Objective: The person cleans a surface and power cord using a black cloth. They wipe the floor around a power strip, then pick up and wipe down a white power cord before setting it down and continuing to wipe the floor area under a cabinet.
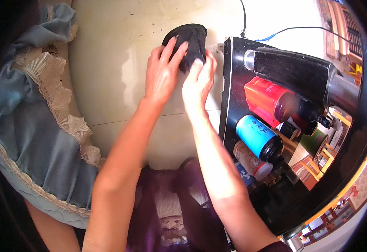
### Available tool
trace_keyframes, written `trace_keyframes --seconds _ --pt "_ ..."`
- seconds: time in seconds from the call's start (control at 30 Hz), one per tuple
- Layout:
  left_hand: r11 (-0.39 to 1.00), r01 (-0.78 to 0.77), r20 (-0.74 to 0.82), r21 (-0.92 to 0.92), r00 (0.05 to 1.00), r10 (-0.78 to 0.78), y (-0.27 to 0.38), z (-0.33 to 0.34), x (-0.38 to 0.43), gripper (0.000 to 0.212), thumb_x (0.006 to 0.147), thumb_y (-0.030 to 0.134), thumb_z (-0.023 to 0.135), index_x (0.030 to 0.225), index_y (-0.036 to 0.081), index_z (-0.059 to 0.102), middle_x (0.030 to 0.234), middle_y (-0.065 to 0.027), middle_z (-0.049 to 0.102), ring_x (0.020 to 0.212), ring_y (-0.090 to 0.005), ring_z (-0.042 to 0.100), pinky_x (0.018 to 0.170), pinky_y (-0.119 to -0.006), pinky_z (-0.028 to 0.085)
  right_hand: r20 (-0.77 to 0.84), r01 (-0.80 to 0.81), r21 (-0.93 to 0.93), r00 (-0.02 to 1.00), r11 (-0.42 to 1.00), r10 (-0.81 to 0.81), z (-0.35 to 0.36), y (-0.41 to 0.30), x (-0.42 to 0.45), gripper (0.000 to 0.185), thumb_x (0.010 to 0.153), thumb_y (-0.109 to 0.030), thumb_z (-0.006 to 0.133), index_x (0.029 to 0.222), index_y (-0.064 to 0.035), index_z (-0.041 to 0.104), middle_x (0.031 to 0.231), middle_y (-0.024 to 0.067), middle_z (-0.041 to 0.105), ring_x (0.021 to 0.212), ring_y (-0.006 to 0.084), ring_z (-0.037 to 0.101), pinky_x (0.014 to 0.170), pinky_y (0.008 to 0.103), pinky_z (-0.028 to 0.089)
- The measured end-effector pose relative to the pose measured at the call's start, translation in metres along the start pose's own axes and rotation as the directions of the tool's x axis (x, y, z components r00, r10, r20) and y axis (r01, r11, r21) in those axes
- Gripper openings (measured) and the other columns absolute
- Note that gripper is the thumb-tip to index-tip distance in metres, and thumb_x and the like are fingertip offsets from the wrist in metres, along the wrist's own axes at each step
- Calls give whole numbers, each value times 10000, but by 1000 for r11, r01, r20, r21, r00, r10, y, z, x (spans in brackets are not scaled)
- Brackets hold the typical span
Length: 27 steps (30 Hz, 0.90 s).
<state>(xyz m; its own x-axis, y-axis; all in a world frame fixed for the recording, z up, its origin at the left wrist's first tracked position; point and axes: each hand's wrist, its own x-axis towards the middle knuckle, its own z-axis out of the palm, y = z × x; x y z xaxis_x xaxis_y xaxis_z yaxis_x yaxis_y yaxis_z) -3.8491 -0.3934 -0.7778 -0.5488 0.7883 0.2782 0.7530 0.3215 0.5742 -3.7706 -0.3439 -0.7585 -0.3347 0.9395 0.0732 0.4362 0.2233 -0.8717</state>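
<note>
A black cloth item [189, 41], folded or bunched into a rounded shape, is held in front of me above the pale tiled floor. Its exact kind I cannot tell. My left hand [164, 67] lies over its left side, with fingers spread across the fabric. My right hand [200, 72] grips its lower right edge, the thumb on top and the fingers behind, partly hidden.
On the left stands a bed or seat with a blue satin cover [51, 126] edged in lace. At right, a black shelf unit [229, 78] holds a red box [262, 97], a blue canister [255, 134] and a red-lidded jar [249, 159]. Cables [284, 30] run behind it.
</note>
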Motion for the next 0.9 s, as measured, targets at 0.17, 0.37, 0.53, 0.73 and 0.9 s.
trace_keyframes --seconds 0.17,0.37,0.53,0.73,0.9 --pt "957 129 98 -260 989 -106 44 -18 -118 539 694 -5 648 1207 154 597 1291 -218 450 1106 -385 483 954 -436 412 -1 -100 -226 995 969 102 -62 -1 -114 351 908 -134 466 1209 44 434 1254 238 415 1164 378 417 977 441 344" --pt "939 -202 701 -277 627 341 88 -7 -225 421 775 233 565 1179 119 599 1299 -95 472 1278 -329 358 1064 -541 265 15 -328 -547 916 770 401 -149 19 -235 478 857 -61 523 1291 22 339 1270 243 383 1211 388 364 1037 439 279" --pt "828 -410 742 -384 397 541 81 12 -247 383 818 266 532 1184 172 593 1402 -5 398 1368 -274 218 1113 -556 123 154 -607 -518 627 603 763 -157 62 -270 610 947 -310 389 1420 16 182 1459 263 176 1361 376 188 1104 408 179" --pt "710 -626 721 -324 323 614 80 39 -208 438 828 272 511 1258 197 545 1453 49 334 1398 -213 142 1146 -492 62 -270 -692 -535 684 486 677 -126 89 -238 610 971 -401 304 1385 46 267 1404 242 316 1305 387 287 1081 426 218" --pt "747 -641 763 -175 391 515 83 71 -138 410 862 283 454 1263 248 533 1434 71 362 1403 -186 137 1150 -482 -20 -128 -747 -83 665 660 736 -109 121 -157 628 972 -468 231 1356 6 379 1394 187 390 1283 294 371 1066 346 270"
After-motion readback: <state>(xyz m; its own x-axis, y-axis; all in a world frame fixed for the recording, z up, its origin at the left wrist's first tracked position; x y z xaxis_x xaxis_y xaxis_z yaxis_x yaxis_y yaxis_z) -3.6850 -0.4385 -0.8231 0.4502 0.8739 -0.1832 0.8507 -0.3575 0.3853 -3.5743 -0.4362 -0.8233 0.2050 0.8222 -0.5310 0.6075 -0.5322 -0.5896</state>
